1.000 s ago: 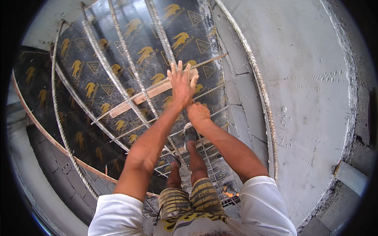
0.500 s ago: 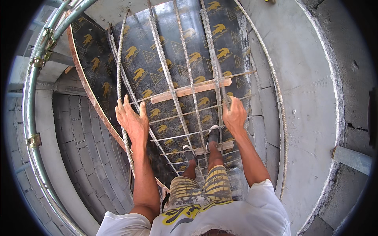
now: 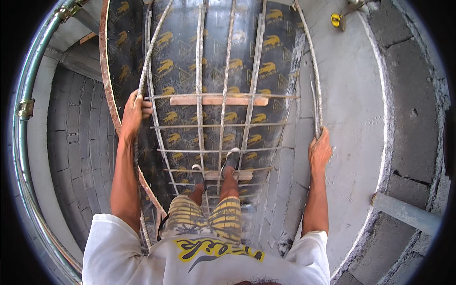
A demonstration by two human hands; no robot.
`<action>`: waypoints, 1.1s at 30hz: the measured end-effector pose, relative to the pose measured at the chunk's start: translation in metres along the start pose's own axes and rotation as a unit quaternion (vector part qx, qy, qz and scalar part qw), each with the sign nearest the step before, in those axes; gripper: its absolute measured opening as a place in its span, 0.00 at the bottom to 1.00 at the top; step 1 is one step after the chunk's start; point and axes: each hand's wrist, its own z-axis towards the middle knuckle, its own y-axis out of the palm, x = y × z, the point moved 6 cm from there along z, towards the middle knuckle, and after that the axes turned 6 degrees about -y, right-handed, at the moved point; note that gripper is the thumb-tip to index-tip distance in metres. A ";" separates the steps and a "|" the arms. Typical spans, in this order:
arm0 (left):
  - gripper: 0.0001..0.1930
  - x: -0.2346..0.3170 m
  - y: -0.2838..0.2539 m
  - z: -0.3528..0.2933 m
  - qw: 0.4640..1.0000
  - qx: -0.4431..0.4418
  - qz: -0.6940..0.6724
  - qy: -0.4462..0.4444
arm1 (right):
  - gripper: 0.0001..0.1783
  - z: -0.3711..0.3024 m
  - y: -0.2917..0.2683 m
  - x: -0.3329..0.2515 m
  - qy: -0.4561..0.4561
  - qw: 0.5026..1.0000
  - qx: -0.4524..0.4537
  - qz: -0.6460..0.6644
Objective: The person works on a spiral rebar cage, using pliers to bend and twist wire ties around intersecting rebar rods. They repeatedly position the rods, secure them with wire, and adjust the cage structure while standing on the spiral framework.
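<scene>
A long ribbed steel rebar (image 3: 154,40) runs up the left side, and my left hand (image 3: 133,114) is wrapped round it. My right hand (image 3: 320,149) is closed at the right-hand long rebar (image 3: 313,59). A thin grey metal rod (image 3: 315,107) rises from the same fist beside that rebar; whether the fist grips both, I cannot tell. Between my hands lies a grid of lengthwise rebars (image 3: 199,61) and thinner crossbars (image 3: 223,126). Under it are dark printed formwork panels (image 3: 183,52). A wooden strip (image 3: 218,100) lies crosswise at one crossbar.
My feet (image 3: 230,161) stand within the grid, near a second wooden piece (image 3: 228,175). Green scaffold pipes (image 3: 23,137) curve along the left. A grey plastered wall (image 3: 351,114) rises on the right, with a yellow tape measure (image 3: 336,20) up by it and a metal bar (image 3: 406,213) jutting out.
My right hand has moved from the grid out to the right-hand rebar, carrying the thin rod. My left hand has shifted left and up and closed round the left rebar. The view has shifted.
</scene>
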 end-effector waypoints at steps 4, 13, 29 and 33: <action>0.30 -0.017 -0.006 0.005 0.999 0.021 0.023 -0.033 | 0.24 0.004 0.010 0.015 0.034 0.999 -0.007 -0.002; 0.34 -0.023 -0.008 0.014 0.994 0.013 0.097 -0.041 | 0.21 0.003 0.026 0.029 0.064 0.998 -0.017 0.009; 0.36 -0.019 -0.007 0.011 0.985 0.026 0.166 -0.033 | 0.22 0.002 0.030 0.029 0.098 0.995 -0.026 -0.011; 0.35 -0.018 -0.007 0.010 0.985 0.032 0.164 -0.043 | 0.25 0.002 0.032 0.030 0.101 0.994 -0.051 -0.010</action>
